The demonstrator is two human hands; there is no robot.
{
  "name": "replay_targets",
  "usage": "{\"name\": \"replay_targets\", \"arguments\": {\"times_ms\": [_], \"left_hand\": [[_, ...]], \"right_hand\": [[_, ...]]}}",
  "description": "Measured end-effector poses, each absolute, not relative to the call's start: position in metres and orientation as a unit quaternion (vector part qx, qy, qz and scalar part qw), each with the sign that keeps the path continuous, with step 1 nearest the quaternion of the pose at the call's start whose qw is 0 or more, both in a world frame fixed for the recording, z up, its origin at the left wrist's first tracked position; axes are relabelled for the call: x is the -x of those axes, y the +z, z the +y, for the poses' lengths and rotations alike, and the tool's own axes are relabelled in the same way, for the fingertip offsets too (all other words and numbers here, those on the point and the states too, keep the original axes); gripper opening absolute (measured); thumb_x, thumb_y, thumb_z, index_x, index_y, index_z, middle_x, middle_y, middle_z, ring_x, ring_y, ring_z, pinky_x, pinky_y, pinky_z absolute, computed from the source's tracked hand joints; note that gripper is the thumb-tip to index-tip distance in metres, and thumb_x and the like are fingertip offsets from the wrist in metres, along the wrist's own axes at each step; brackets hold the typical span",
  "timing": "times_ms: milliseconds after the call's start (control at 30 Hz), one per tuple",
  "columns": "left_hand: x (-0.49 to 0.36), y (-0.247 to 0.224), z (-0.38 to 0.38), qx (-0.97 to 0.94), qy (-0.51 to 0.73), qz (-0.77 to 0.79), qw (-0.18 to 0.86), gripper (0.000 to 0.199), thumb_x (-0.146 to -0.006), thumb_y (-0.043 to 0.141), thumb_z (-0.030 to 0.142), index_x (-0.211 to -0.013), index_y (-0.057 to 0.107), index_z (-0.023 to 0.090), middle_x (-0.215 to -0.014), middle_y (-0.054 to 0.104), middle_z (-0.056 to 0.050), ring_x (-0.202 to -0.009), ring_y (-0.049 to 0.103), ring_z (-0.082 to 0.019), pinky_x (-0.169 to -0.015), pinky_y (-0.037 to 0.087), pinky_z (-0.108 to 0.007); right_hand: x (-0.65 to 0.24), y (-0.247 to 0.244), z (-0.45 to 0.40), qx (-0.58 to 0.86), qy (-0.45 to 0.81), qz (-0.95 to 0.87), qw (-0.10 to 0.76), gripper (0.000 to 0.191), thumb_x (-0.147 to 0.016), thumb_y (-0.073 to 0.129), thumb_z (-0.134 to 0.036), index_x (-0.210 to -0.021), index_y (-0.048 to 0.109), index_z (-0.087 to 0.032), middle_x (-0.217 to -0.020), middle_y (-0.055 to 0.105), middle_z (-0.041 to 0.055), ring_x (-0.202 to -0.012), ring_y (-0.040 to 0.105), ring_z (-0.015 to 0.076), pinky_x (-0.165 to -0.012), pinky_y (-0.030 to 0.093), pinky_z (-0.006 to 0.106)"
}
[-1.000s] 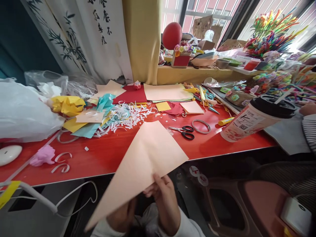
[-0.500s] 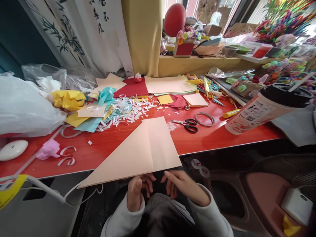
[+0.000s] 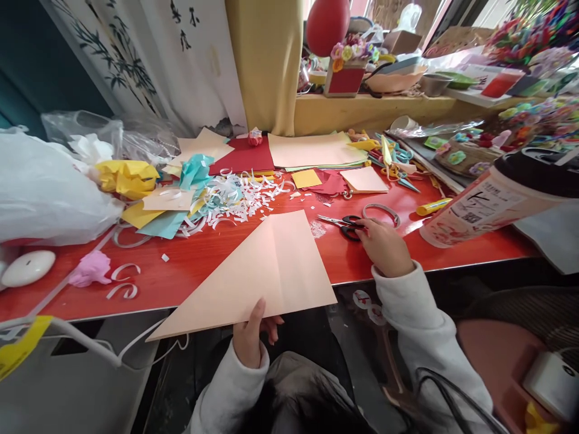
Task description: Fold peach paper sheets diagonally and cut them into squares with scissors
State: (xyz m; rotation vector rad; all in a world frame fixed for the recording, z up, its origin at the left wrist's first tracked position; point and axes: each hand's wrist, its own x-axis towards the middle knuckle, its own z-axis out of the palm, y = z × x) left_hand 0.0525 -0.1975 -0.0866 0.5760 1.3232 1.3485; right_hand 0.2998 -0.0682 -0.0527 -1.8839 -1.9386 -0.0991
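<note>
A folded peach paper (image 3: 275, 265) reaches over the front edge of the red table (image 3: 190, 274). My left hand (image 3: 254, 334) grips its lower edge, thumb on top and fingers underneath. To the right, my right hand (image 3: 384, 244) has its fingers closed at the black handles of the scissors (image 3: 351, 228), which lie on the table with blades pointing left. Just behind that hand is a grey ring (image 3: 381, 208), partly covered by the fingers.
White paper scraps (image 3: 239, 196) and crumpled coloured paper lie at the back left, beside a white plastic bag (image 3: 49, 187). A large cup (image 3: 479, 202) stands at the right, near a yellow tube (image 3: 434, 207). Paper sheets (image 3: 316, 149) line the back.
My right hand has moved from below the paper, up and right, to the scissors. My left thumb has come onto the paper. The view has shifted slightly.
</note>
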Motion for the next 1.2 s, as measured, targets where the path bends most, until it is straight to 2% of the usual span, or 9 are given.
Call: {"name": "replay_targets", "arguments": {"times_ms": [200,300,367,500,633,833,933,1033,1200], "left_hand": [[-0.046,-0.08,-0.193,-0.233,0.509,0.556,0.614,0.038,-0.064,0.065,0.046,-0.055,0.059,0.009,-0.053,0.065,-0.007,-0.027,0.046,-0.01,-0.026,0.033,-0.02],[-0.048,-0.074,-0.196,-0.225,0.51,0.557,0.616,0.034,-0.065,0.066,0.043,-0.065,0.06,0.009,-0.061,0.068,-0.007,-0.027,0.045,-0.008,-0.025,0.032,-0.02],[-0.049,-0.072,-0.198,-0.225,0.505,0.557,0.62,0.034,-0.067,0.065,0.042,-0.065,0.06,0.009,-0.06,0.067,-0.007,-0.026,0.045,-0.008,-0.025,0.033,-0.02],[-0.049,-0.071,-0.199,-0.214,0.504,0.559,0.623,0.034,-0.065,0.067,0.042,-0.065,0.06,0.009,-0.06,0.068,-0.007,-0.027,0.047,-0.01,-0.026,0.037,-0.021],[-0.051,-0.076,-0.199,-0.225,0.486,0.563,0.629,0.035,-0.064,0.068,0.043,-0.063,0.062,0.009,-0.064,0.07,-0.01,-0.028,0.049,-0.01,-0.028,0.038,-0.022],[-0.051,-0.079,-0.196,-0.283,0.493,0.563,0.6,0.037,-0.072,0.062,0.042,-0.056,0.064,0.009,-0.047,0.063,-0.006,-0.027,0.044,-0.008,-0.027,0.034,-0.018],[-0.049,-0.076,-0.193,-0.31,0.51,0.556,0.579,0.034,-0.074,0.06,0.041,-0.059,0.064,0.01,-0.043,0.059,-0.002,-0.028,0.045,-0.008,-0.027,0.033,-0.018],[-0.051,-0.073,-0.192,-0.31,0.521,0.559,0.565,0.032,-0.074,0.061,0.04,-0.06,0.063,0.011,-0.047,0.061,-0.002,-0.027,0.044,-0.007,-0.026,0.033,-0.018],[-0.055,-0.078,-0.2,-0.315,0.543,0.569,0.532,0.031,-0.071,0.063,0.039,-0.058,0.059,0.011,-0.051,0.062,-0.002,-0.029,0.046,-0.007,-0.028,0.035,-0.019]], "right_hand": [[-0.292,-0.028,-0.048,0.72,0.02,-0.691,0.062,0.034,-0.066,0.066,-0.048,-0.069,0.06,-0.014,-0.062,0.061,0.007,-0.059,0.056,0.0197,-0.051,0.035,0.029],[-0.295,-0.017,-0.049,0.696,0.158,-0.699,0.042,0.028,-0.061,0.07,-0.039,-0.062,0.054,-0.016,-0.048,0.054,0.0002,-0.045,0.05,0.0131,-0.046,0.032,0.025],[-0.296,-0.015,-0.066,0.692,0.265,-0.658,0.13,0.027,-0.061,0.069,-0.031,-0.077,0.053,-0.017,-0.053,0.057,-0.0017,-0.04,0.047,0.01,-0.04,0.031,0.022],[-0.29,-0.023,-0.132,0.588,0.473,-0.539,0.375,0.054,-0.064,0.068,-0.032,-0.109,0.04,-0.022,-0.076,0.061,0.0007,-0.042,0.047,0.009,-0.032,0.029,0.018],[-0.271,-0.042,-0.186,0.465,0.568,-0.485,0.476,0.062,-0.066,0.072,-0.034,-0.118,0.041,-0.027,-0.076,0.056,-0.0004,-0.045,0.042,0.0071,-0.034,0.029,0.018],[-0.232,-0.058,-0.188,0.223,0.709,-0.532,0.405,0.082,-0.039,0.079,-0.056,-0.106,0.045,-0.024,-0.089,0.053,0.0032,-0.065,0.05,0.01,-0.052,0.041,0.021],[-0.22,-0.058,-0.192,0.257,0.723,-0.522,0.373,0.063,-0.055,0.076,-0.051,-0.102,0.046,-0.022,-0.091,0.052,0.0045,-0.076,0.052,0.0135,-0.052,0.041,0.019],[-0.216,-0.068,-0.205,0.366,0.722,-0.501,0.306,0.041,-0.07,0.068,-0.043,-0.096,0.051,-0.016,-0.067,0.05,-0.0018,-0.053,0.044,0.0066,-0.045,0.033,0.018],[-0.215,-0.086,-0.222,0.417,0.723,-0.509,0.209,0.047,-0.068,0.066,-0.048,-0.094,0.059,-0.01,-0.059,0.048,-0.003,-0.05,0.041,0.0065,-0.048,0.032,0.021]]}}
